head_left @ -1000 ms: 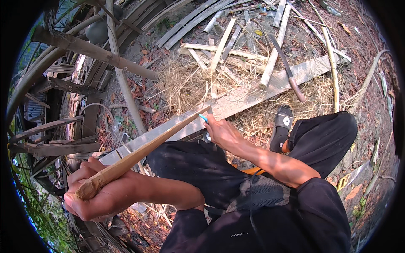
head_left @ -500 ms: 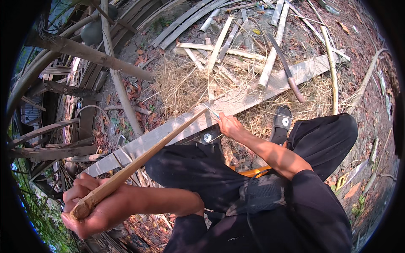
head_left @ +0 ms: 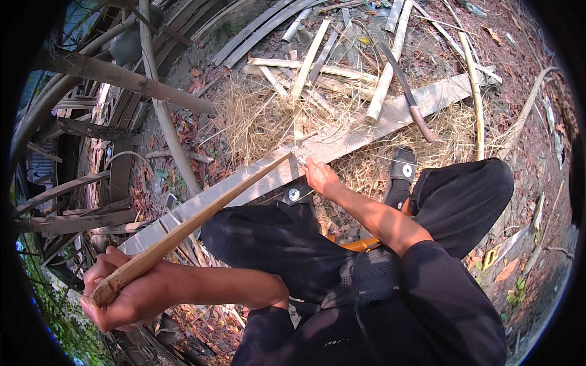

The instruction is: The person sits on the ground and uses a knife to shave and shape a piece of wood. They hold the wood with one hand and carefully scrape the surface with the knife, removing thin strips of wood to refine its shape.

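Note:
My left hand (head_left: 125,290) is wrapped round the near end of a long pale wooden stick (head_left: 201,221). The stick slants away up to the right, above a grey plank (head_left: 253,177). Beside its far tip, my right hand (head_left: 320,177) is closed round a small knife (head_left: 301,161). Only a thin bit of its blade shows; the fingers hide its handle. Blade and stick tip look very close, though I cannot tell whether they touch. A curved sickle (head_left: 400,76) with a brown wooden handle lies across the plank farther right.
Pale shavings (head_left: 250,125) are heaped beyond the plank, among split wooden strips (head_left: 311,58). Poles and stacked timber (head_left: 97,131) stand at the left. My knees and sandalled feet (head_left: 400,171) are near the plank. A saw (head_left: 503,247) with a yellow handle lies at the right.
The whole view has shifted slightly, with the ground things a little farther up and left. Both hands keep their holds, and less of the knife blade shows.

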`<state>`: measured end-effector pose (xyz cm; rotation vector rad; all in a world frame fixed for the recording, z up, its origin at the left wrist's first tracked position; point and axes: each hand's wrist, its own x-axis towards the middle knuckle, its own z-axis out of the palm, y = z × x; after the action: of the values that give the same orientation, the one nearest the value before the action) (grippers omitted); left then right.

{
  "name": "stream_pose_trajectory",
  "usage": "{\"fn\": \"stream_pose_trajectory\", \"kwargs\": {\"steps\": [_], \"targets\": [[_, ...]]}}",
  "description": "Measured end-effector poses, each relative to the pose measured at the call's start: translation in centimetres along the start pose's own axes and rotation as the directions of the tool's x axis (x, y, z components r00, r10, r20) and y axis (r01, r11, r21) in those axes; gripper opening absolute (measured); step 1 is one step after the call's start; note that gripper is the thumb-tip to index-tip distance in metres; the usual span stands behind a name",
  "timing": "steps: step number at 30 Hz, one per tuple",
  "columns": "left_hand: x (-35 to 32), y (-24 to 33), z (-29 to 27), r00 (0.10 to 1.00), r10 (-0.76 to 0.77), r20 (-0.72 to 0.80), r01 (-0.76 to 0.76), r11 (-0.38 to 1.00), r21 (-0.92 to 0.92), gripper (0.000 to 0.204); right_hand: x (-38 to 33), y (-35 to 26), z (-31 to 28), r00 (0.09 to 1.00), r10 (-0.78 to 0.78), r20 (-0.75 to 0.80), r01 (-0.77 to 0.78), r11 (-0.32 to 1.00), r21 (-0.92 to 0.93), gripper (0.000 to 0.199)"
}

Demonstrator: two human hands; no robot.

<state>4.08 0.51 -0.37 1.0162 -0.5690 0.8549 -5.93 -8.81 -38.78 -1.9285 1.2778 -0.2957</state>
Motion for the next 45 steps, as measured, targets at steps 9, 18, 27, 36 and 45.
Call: {"fn": "stream_pose_trajectory", "kwargs": {"steps": [9, 18, 27, 36, 45], "targets": [[0.1, -0.4, -0.1, 0.999, 0.050, -0.005, -0.050, 0.998, -0.046, 0.036, 0.1, 1.7, 0.1, 0.993, 0.091, 0.069, -0.080, 0.986, -0.143, 0.022], [0.4, 0.0, 0.5, 0.996, -0.058, -0.062, 0.059, 0.998, 0.029, 0.035, -2.8, -3.7, -3.5, 0.974, -0.195, -0.115, 0.221, 0.928, 0.301, 0.028], [0.6, -0.9, -0.7, 0.993, 0.049, 0.109, -0.049, 0.999, -0.007, 0.036, -6.8, -6.4, -6.3, 0.973, -0.217, -0.084, 0.224, 0.971, 0.081, 0.025], [2.3, -1.9, -2.0, 0.991, 0.052, 0.121, -0.045, 0.997, -0.055, 0.038, -5.9, -5.2, -4.7, 0.972, -0.220, -0.083, 0.229, 0.966, 0.124, 0.022], [1.0, -1.3, -0.6, 0.992, 0.106, 0.066, -0.101, 0.992, -0.081, 0.038, -5.5, -4.1, -3.4, 0.988, -0.144, -0.062, 0.156, 0.944, 0.291, 0.025]]}}
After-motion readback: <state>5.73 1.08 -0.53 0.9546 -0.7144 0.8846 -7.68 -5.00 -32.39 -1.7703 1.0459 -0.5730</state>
